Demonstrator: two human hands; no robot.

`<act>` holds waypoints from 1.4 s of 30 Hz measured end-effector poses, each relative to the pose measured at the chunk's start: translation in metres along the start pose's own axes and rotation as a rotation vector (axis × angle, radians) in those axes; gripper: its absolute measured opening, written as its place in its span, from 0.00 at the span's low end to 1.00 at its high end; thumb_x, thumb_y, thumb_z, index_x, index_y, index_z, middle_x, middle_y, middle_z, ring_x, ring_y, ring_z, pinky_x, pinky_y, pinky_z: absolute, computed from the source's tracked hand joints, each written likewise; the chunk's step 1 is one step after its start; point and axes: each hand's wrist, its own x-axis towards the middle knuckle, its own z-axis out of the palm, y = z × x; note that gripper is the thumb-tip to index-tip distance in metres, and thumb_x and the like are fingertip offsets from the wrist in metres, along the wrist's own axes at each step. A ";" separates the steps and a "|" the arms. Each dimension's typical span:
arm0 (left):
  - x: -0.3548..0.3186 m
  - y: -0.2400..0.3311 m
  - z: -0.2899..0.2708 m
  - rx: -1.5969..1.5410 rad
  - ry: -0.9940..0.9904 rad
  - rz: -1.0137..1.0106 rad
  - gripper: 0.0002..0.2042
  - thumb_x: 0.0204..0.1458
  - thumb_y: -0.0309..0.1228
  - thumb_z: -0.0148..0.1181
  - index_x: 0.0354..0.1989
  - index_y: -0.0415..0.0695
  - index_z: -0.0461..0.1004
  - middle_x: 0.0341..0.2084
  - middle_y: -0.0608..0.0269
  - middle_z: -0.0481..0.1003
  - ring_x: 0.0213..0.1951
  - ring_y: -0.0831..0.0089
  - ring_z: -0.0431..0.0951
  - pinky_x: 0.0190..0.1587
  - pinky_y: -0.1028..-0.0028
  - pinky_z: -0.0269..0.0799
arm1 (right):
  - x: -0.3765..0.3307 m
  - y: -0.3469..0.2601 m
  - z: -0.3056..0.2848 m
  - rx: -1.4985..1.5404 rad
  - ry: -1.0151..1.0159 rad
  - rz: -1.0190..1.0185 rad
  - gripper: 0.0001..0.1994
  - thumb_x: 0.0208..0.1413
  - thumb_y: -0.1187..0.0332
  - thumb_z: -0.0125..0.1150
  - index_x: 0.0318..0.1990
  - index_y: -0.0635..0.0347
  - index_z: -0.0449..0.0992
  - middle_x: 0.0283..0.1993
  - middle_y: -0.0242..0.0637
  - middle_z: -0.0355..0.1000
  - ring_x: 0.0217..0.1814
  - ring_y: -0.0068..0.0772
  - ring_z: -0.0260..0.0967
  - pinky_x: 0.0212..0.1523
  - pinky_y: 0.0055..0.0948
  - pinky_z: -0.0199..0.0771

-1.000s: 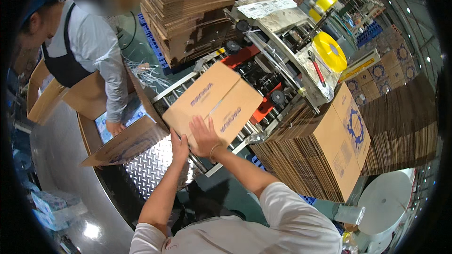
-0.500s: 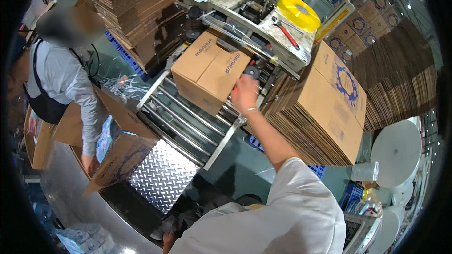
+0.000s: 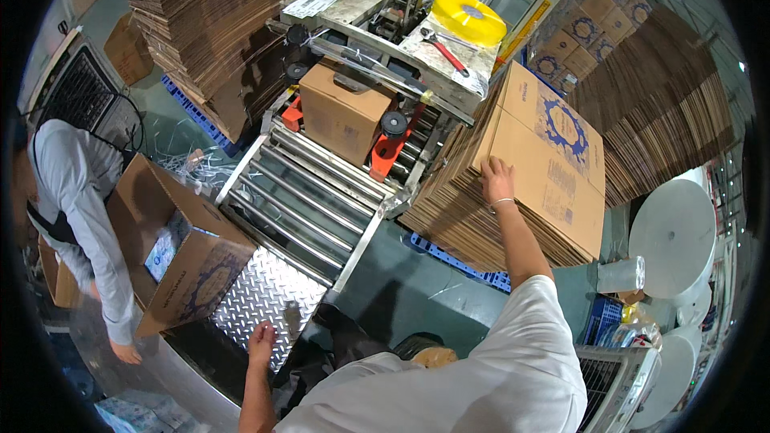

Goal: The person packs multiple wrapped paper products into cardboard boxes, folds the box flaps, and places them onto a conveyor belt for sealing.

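My right hand [image 3: 496, 179] lies flat, fingers spread, on the top sheet of a tall stack of flattened cardboard boxes [image 3: 536, 162] to the right of the conveyor. My left hand [image 3: 261, 345] rests low on the edge of the steel checker plate [image 3: 261, 297] at the conveyor's near end and holds nothing. A closed brown carton [image 3: 342, 111] sits on the roller conveyor [image 3: 309, 192], partly inside the sealing machine [image 3: 377, 28].
A co-worker in a grey shirt and dark apron [image 3: 76, 216] stands at the left beside an open carton [image 3: 180, 248] with blue packs inside. A yellow tape roll [image 3: 468, 18] and red tool lie on the machine. Cardboard stacks rise behind; white rolls [image 3: 674, 236] stand right.
The carton has rolled away from me into the sealing machine. My right hand left it and moved right onto the flat box stack. My left hand dropped to the checker plate.
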 end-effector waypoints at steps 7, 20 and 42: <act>-0.012 -0.029 -0.018 0.199 -0.041 -0.139 0.09 0.51 0.32 0.54 0.35 0.40 0.71 0.22 0.68 0.71 0.24 0.79 0.71 0.26 0.78 0.66 | -0.027 0.075 -0.042 -0.193 0.140 0.290 0.18 0.42 0.74 0.52 0.44 0.51 0.67 0.41 0.38 0.69 0.45 0.44 0.65 0.48 0.47 0.60; -0.044 0.143 0.043 0.271 0.028 0.601 0.24 0.43 0.31 0.62 0.48 0.32 0.63 0.32 0.55 0.71 0.36 0.69 0.72 0.42 0.71 0.68 | -0.095 -0.011 -0.530 -0.142 1.393 0.074 0.08 0.53 0.67 0.55 0.38 0.58 0.75 0.34 0.34 0.74 0.32 0.27 0.71 0.32 0.23 0.70; -0.158 0.173 -0.080 -0.256 0.934 0.738 0.46 0.42 0.47 0.62 0.60 0.30 0.42 0.55 0.43 0.51 0.58 0.56 0.53 0.59 0.65 0.48 | -0.071 -0.220 -0.251 1.467 -0.693 -0.704 0.27 0.59 0.47 0.34 0.40 0.64 0.72 0.39 0.44 0.71 0.39 0.32 0.70 0.36 0.25 0.71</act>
